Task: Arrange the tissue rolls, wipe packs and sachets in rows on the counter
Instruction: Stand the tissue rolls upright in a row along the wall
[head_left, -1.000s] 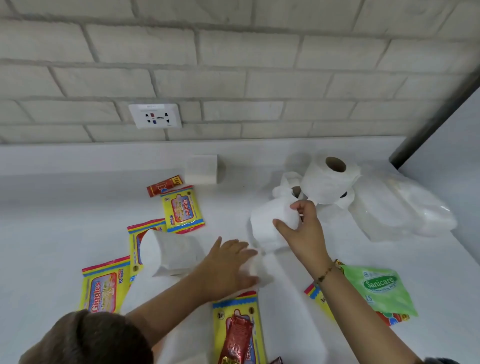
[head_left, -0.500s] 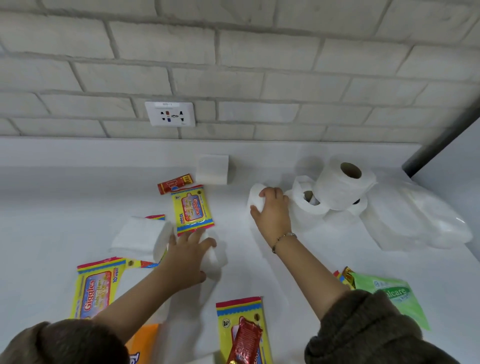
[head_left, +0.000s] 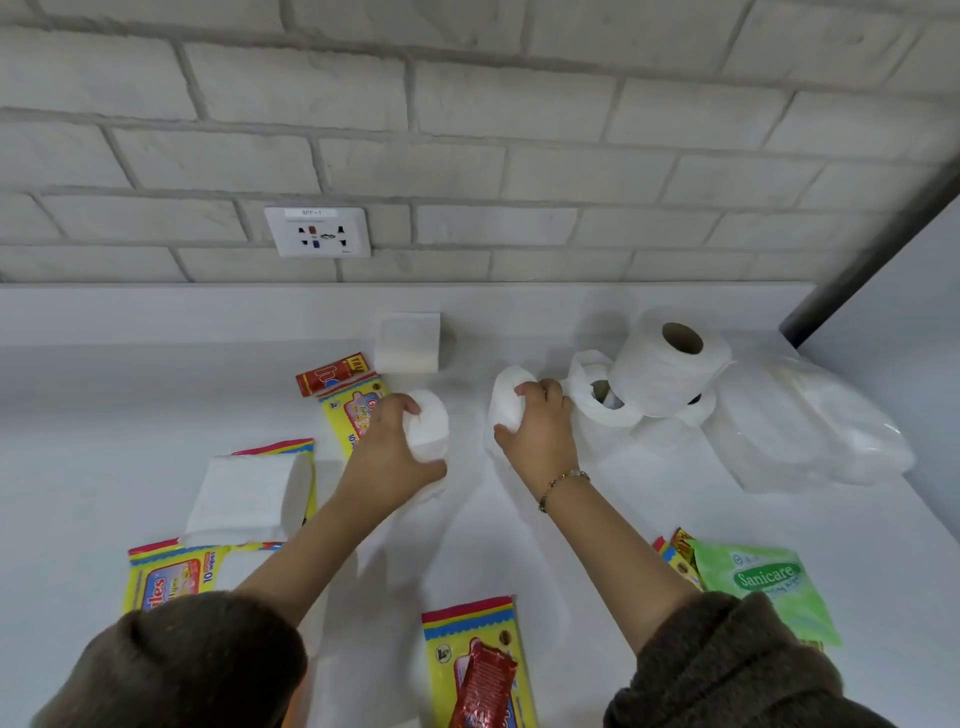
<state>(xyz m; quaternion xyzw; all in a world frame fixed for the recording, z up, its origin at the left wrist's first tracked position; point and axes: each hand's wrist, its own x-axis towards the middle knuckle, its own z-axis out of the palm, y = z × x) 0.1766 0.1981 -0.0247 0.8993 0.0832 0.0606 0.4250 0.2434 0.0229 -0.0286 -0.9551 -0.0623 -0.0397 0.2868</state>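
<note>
Clear lane mid-counter, clutter both sides
I see bare counter (head_left: 467, 525) in the middle; rolls (head_left: 665, 374) and bag (head_left: 810, 431) crowd the right, packs (head_left: 171, 571) the left

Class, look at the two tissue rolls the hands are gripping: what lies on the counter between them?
Nothing: the head view shows bare counter between the left tissue roll, gripped by the left hand, and the right tissue roll, in the right hand.

Home counter (head_left: 156, 405), brick wall (head_left: 519, 104), socket (head_left: 317, 232)

Seven rolls (head_left: 660, 379), six wipe packs (head_left: 763, 587), three sachets (head_left: 332, 372)
</note>
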